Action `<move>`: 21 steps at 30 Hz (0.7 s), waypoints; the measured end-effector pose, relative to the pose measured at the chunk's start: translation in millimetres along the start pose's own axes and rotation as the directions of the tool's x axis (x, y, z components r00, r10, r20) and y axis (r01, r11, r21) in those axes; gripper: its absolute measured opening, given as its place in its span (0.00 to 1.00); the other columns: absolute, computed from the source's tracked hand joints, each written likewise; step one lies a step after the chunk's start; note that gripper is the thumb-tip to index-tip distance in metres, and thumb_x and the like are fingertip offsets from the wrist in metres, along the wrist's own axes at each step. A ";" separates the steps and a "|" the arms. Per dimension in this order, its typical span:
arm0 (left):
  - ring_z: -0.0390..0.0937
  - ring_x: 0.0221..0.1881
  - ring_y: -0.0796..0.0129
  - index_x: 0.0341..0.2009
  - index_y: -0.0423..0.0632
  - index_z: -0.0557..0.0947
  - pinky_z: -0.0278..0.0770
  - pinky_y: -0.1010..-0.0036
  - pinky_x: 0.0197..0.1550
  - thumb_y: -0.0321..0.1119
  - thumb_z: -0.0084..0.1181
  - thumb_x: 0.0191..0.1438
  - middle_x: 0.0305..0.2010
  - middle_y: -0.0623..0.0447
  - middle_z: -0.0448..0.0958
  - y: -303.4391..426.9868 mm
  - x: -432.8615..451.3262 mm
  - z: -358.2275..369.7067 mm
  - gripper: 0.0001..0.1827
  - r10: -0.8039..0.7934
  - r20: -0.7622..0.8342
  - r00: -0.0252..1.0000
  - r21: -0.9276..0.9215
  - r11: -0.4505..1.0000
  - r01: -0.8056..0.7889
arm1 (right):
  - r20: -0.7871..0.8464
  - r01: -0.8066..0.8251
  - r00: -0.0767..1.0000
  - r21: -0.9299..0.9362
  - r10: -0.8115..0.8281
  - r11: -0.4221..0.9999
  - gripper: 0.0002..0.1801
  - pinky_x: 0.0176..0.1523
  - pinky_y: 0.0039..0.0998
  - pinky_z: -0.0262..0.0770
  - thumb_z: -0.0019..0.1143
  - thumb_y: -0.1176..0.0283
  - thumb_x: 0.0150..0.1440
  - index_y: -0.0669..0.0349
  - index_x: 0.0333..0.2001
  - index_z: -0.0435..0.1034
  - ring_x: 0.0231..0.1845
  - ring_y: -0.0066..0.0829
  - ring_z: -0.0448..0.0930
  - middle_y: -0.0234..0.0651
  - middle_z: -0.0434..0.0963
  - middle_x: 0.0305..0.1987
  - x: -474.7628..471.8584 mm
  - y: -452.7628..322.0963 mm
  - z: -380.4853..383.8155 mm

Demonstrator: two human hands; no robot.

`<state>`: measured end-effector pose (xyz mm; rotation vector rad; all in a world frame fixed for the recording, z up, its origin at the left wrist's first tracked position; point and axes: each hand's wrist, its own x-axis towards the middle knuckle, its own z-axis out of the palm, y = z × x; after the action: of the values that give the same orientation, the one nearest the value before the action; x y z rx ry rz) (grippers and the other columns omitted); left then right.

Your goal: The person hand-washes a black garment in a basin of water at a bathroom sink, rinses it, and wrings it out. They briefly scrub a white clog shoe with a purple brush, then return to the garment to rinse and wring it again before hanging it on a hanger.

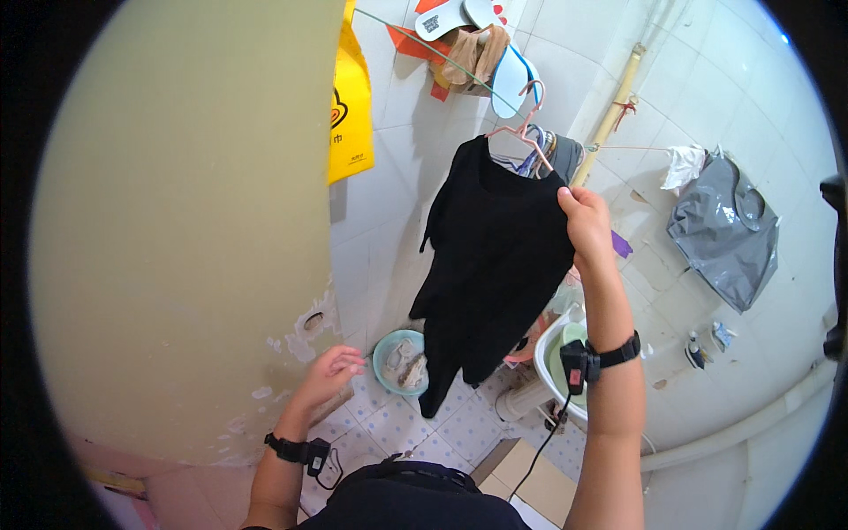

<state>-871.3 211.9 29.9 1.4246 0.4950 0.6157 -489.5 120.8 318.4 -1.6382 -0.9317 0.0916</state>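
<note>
My right hand grips the shoulder of a black garment, thumb on the front of the cloth. The garment hangs on a pink clothes hanger, its lower end in uneven points. The hanger's hook is beside a green clothesline; whether it rests on the line I cannot tell. My left hand is low on the left near the wall, holding nothing, its fingers loosely bent. Close to it on the tiled floor, a light blue basin holds greyish items, partly hidden by the garment.
Pale slippers are on the tiled wall above. A yellow bag hangs at the left wall's edge. Behind my right forearm stands a white washbasin. A grey plastic bag hangs at right, near a yellowish pipe. A cardboard box lies below.
</note>
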 end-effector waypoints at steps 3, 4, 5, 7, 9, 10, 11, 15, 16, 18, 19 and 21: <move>0.78 0.44 0.66 0.52 0.41 0.73 0.75 0.71 0.51 0.28 0.55 0.60 0.46 0.48 0.77 -7.3 -24.8 -25.3 0.16 -0.054 -0.040 0.998 -0.025 0.998 0.053 | -0.001 0.022 1.000 -0.115 -0.022 0.993 0.16 0.28 0.30 0.59 0.53 0.65 0.60 0.67 0.27 0.69 0.22 0.20 0.64 0.28 0.64 0.18 4.7 17.6 18.7; 0.78 0.44 0.67 0.51 0.41 0.74 0.75 0.71 0.51 0.28 0.54 0.60 0.44 0.48 0.78 -8.4 -31.5 -32.4 0.15 -0.030 -0.049 0.998 -0.060 0.998 0.027 | -0.010 0.023 1.000 -0.210 -0.026 0.978 0.16 0.29 0.32 0.61 0.54 0.65 0.60 0.68 0.28 0.70 0.22 0.24 0.66 0.32 0.66 0.18 1.1 26.4 24.6; 0.78 0.45 0.67 0.51 0.41 0.74 0.75 0.71 0.51 0.28 0.54 0.60 0.44 0.49 0.78 -9.2 -37.4 -39.5 0.15 -0.064 -0.057 0.996 -0.026 0.998 0.063 | -0.017 0.024 0.999 -0.303 -0.030 0.953 0.16 0.29 0.34 0.63 0.54 0.64 0.60 0.69 0.28 0.70 0.22 0.27 0.68 0.36 0.68 0.18 -4.1 36.1 29.5; 0.77 0.45 0.68 0.51 0.41 0.74 0.75 0.71 0.51 0.28 0.54 0.60 0.43 0.50 0.77 -10.3 -46.6 -52.9 0.14 -0.065 -0.042 0.997 0.000 0.998 0.066 | -0.051 0.115 0.986 -0.477 -0.159 0.871 0.16 0.35 0.43 0.68 0.55 0.64 0.58 0.69 0.32 0.72 0.29 0.50 0.76 0.53 0.74 0.24 -19.0 55.2 40.2; 0.77 0.45 0.68 0.50 0.40 0.75 0.75 0.72 0.51 0.29 0.54 0.60 0.43 0.51 0.77 -11.5 -51.6 -62.3 0.14 -0.118 -0.038 0.992 -0.001 0.993 0.118 | -0.090 0.155 0.962 -0.592 -0.257 0.791 0.16 0.37 0.46 0.70 0.54 0.63 0.58 0.69 0.33 0.72 0.34 0.57 0.78 0.57 0.75 0.28 -36.1 69.9 50.2; 0.77 0.46 0.69 0.50 0.40 0.75 0.75 0.72 0.51 0.29 0.54 0.60 0.43 0.51 0.77 -11.5 -53.0 -65.7 0.13 -0.151 -0.037 0.988 -0.005 0.988 0.151 | -0.090 0.169 0.948 -0.673 -0.306 0.720 0.15 0.37 0.49 0.71 0.55 0.63 0.58 0.66 0.35 0.72 0.35 0.58 0.78 0.56 0.76 0.28 -43.2 73.6 53.8; 0.77 0.45 0.69 0.50 0.40 0.75 0.75 0.73 0.51 0.29 0.54 0.60 0.43 0.51 0.77 -11.5 -53.8 -68.0 0.13 -0.146 -0.026 0.989 -0.007 0.989 0.145 | -0.123 0.136 0.940 -0.718 -0.317 0.683 0.14 0.37 0.49 0.71 0.55 0.63 0.57 0.66 0.35 0.72 0.34 0.57 0.78 0.55 0.77 0.28 -49.9 75.3 57.5; 0.76 0.45 0.70 0.49 0.40 0.75 0.74 0.74 0.50 0.29 0.54 0.60 0.42 0.52 0.77 -6.9 -52.4 -67.5 0.13 -0.196 -0.010 0.981 0.005 0.981 0.196 | -0.154 0.079 0.905 -0.855 -0.396 0.512 0.15 0.34 0.50 0.73 0.59 0.65 0.54 0.63 0.41 0.70 0.31 0.55 0.79 0.50 0.79 0.29 -67.4 66.3 64.6; 0.76 0.45 0.70 0.49 0.40 0.75 0.74 0.74 0.50 0.29 0.54 0.60 0.42 0.52 0.77 -5.2 -50.9 -65.6 0.13 -0.205 -0.001 0.979 -0.004 0.979 0.205 | -0.146 0.061 0.916 -0.870 -0.373 0.489 0.16 0.34 0.49 0.74 0.59 0.65 0.54 0.63 0.43 0.69 0.32 0.54 0.80 0.50 0.78 0.29 -70.4 63.8 65.3; 0.76 0.45 0.71 0.48 0.40 0.75 0.74 0.74 0.50 0.29 0.54 0.61 0.42 0.52 0.77 -2.6 -46.4 -61.1 0.12 -0.210 0.021 0.977 0.024 0.977 0.210 | -0.140 0.051 0.921 -0.883 -0.364 0.466 0.19 0.34 0.48 0.74 0.61 0.66 0.53 0.62 0.45 0.67 0.33 0.53 0.80 0.49 0.78 0.33 -75.9 62.5 66.3; 0.76 0.45 0.71 0.48 0.40 0.75 0.74 0.74 0.50 0.29 0.54 0.61 0.42 0.52 0.77 -2.0 -43.7 -58.9 0.12 -0.194 0.043 0.980 0.006 0.981 0.193 | -0.140 0.059 0.914 -0.883 -0.380 0.466 0.20 0.34 0.48 0.74 0.61 0.66 0.52 0.62 0.46 0.66 0.34 0.52 0.80 0.49 0.78 0.36 -78.7 64.0 66.3; 0.75 0.45 0.71 0.48 0.40 0.76 0.73 0.74 0.50 0.29 0.54 0.61 0.42 0.52 0.77 -2.1 -38.9 -54.8 0.12 -0.201 0.051 0.978 0.074 0.978 0.197 | -0.132 0.081 0.916 -0.863 -0.378 0.498 0.24 0.37 0.47 0.75 0.63 0.67 0.51 0.62 0.49 0.64 0.40 0.52 0.79 0.50 0.75 0.43 -85.7 68.3 65.3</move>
<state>-936.1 227.4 20.9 1.4328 0.6093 0.3988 -546.6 121.1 204.3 -2.2975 -1.0023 -0.9542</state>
